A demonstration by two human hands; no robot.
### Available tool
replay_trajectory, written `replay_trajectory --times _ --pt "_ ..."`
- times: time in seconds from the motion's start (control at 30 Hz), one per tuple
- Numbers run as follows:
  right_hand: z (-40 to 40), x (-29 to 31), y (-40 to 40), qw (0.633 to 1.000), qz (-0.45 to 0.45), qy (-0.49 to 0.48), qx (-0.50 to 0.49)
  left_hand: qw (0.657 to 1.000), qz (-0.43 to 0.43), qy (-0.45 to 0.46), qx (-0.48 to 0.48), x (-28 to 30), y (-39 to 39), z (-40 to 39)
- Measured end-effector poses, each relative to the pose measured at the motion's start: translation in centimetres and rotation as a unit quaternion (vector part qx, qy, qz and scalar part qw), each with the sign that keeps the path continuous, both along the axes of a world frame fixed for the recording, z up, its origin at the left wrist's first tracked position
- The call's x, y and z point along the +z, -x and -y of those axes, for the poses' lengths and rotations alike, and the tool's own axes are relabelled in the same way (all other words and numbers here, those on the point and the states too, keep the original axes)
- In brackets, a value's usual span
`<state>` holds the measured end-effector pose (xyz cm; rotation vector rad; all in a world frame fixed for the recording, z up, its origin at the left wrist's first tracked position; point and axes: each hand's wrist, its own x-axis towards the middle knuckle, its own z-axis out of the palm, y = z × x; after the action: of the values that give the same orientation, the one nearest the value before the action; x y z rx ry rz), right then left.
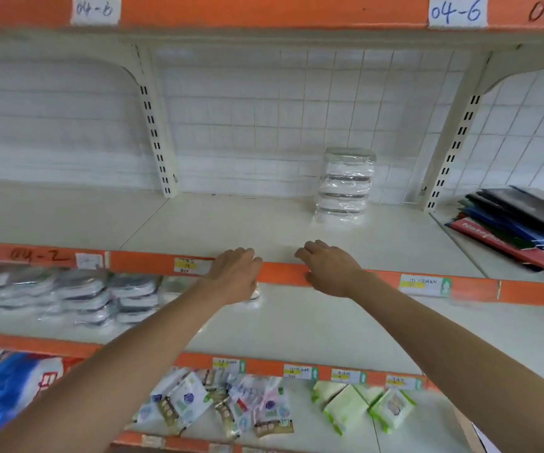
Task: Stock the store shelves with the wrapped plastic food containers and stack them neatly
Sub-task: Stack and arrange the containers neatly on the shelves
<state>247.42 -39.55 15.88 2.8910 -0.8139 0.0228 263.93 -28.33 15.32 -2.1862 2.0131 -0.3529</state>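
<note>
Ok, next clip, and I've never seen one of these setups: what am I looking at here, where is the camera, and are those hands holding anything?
There is no machine here. A person wears a wide-angle camera on the head, so this single picture looks forward and down along both bare arms at store shelving with orange edge strips.

The left hand and right hand reach over the front edge of the middle shelf. Neither appears to hold anything; the fingers look relaxed.

At the back of that shelf stands one stack of wrapped plastic food containers, upright against the wire grid. More wrapped containers lie on the shelf below, at the left, blurred. Notebooks lie on the shelf to the right, and small packets and green packs sit on the lowest shelf.
</note>
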Motion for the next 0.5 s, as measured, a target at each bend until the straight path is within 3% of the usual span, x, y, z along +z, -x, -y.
replay_trajectory --times 0.27,0.5 --pt "-8.1 -4.6 -0.7 0.997 -0.04 -0.038 0.048 0.997 -0.027 -0.062 0.034 -4.6 -1.1 -9.4" --pt "-10.4 -8.0 -2.0 0.992 -0.08 -0.082 0.055 0.993 -0.044 -0.083 0.075 -7.5 -2.3 -13.0"
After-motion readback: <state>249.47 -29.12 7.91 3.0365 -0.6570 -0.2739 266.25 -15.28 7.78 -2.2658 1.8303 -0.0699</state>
